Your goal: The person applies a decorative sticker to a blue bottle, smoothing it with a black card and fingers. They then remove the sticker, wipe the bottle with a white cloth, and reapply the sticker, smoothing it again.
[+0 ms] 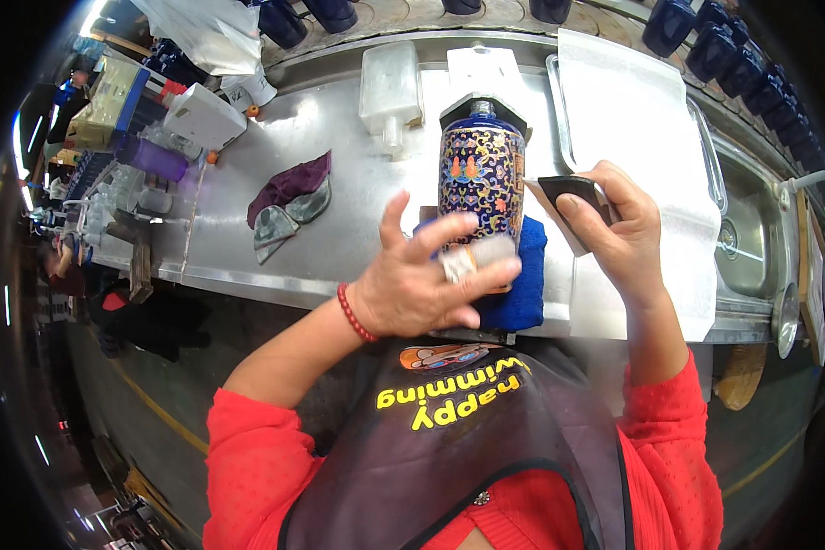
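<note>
Head view, clock centred on the patterned blue bottle [482,174], 12 = away from wearer. Bottle looks laid down, neck toward 12, over a blue cloth [528,284] that shows at 5; probably padding, so the glaze doesn't meet the metal counter [353,206]. Dark faceted support [515,120] by the shoulder and neck, likely there to stop rolling. White sheet [646,119] spread at 2 to 4, maybe to keep that side clean. Purple cloth [295,191] at 9, clear flask [390,87] at 11, both off to the side, presumably for elbow room.

Left hand [423,282] at 7: palm down, fingers fanned over the lower body, thumb apart, nothing gripped that I can see. White wrap [458,264] on one finger. Blurred; can't tell if fingertips touch, could be steadying.

Right hand [619,227] at 3 to 4: forearm upright, wrist cocked inward, thumb against bent fingers, pinching a flat black piece [568,188] angled at the bottle; pinch presumably for fine control.
</note>
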`<state>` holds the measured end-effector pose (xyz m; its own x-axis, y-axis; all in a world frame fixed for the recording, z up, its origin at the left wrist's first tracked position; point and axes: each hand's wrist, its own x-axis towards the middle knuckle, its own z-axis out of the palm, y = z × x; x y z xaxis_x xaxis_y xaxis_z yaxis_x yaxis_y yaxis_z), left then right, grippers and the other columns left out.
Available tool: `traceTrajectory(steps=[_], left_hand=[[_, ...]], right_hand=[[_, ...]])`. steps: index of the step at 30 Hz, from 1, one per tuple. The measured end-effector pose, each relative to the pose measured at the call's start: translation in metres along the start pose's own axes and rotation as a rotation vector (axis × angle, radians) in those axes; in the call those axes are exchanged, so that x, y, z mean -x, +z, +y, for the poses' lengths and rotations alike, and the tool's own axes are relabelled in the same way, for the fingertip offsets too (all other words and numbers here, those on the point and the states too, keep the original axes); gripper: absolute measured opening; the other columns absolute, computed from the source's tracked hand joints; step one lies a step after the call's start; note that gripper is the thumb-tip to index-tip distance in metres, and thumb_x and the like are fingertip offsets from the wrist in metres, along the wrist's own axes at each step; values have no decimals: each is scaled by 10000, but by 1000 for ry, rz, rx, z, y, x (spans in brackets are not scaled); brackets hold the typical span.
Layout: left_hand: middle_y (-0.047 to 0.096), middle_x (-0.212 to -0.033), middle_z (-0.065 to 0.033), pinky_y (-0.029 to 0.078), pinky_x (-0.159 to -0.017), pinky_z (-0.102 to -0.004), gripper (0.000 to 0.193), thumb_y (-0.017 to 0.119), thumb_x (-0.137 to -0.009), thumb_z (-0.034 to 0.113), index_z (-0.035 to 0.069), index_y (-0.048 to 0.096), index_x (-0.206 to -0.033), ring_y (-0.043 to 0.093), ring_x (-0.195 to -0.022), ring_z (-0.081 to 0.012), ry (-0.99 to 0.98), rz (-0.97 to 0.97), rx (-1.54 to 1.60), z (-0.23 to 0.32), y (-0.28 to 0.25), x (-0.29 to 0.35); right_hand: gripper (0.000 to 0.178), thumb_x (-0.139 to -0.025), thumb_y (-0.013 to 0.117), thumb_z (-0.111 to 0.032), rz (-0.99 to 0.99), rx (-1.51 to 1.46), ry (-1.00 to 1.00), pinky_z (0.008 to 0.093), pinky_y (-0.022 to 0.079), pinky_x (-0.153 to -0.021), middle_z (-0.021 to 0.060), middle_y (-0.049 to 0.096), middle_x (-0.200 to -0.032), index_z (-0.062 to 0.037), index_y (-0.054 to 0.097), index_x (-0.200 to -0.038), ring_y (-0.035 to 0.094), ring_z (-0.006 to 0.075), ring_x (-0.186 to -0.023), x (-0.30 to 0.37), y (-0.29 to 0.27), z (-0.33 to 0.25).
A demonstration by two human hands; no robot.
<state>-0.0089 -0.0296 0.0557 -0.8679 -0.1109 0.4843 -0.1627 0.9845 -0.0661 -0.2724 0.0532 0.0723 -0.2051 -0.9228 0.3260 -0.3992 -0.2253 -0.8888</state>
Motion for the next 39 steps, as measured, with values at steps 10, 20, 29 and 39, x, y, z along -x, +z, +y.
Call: traceTrajectory(steps=[10, 20, 29, 39], left_hand=[[722, -1160, 76, 42, -1207, -625, 486, 395, -1032, 592, 302, 679, -1300, 497, -1282, -184, -6, 36, 44, -8, 8, -9], [621, -1023, 28, 240, -1177, -564, 293, 803, -795, 274, 234, 737, -1077, 549, -1088, -180, -182, 291, 125, 57, 6, 30], [531, -1385, -130, 161, -1155, -629, 797, 778, -836, 497, 81, 458, -1436, 382, -1336, -359, -612, 193, 118, 55, 20, 21], [556, -1426, -66, 65, -1145, -726, 897, 744, -818, 588, 56, 443, -1474, 473, -1310, -337, -535, 95, 40, 44, 17, 18]], right_hand=[[95, -915, 727, -48, -22, -5, -67, 230, 375, -574, 8, 560, -808, 16, 695, -978, 517, 59, -705, -8, 9, 8], [224, -795, 789, -161, -167, 305, -365, 402, 442, -634, 114, 593, -808, -34, 609, -838, 575, 311, -702, -76, 32, -14], [127, -794, 751, -129, -169, 208, -314, 388, 432, -718, 47, 589, -781, -96, 660, -877, 612, 221, -752, -70, 33, -15], [141, -817, 763, -105, -82, 29, -191, 365, 458, -740, 49, 575, -775, -81, 691, -935, 571, 234, -716, -74, 23, -6]])
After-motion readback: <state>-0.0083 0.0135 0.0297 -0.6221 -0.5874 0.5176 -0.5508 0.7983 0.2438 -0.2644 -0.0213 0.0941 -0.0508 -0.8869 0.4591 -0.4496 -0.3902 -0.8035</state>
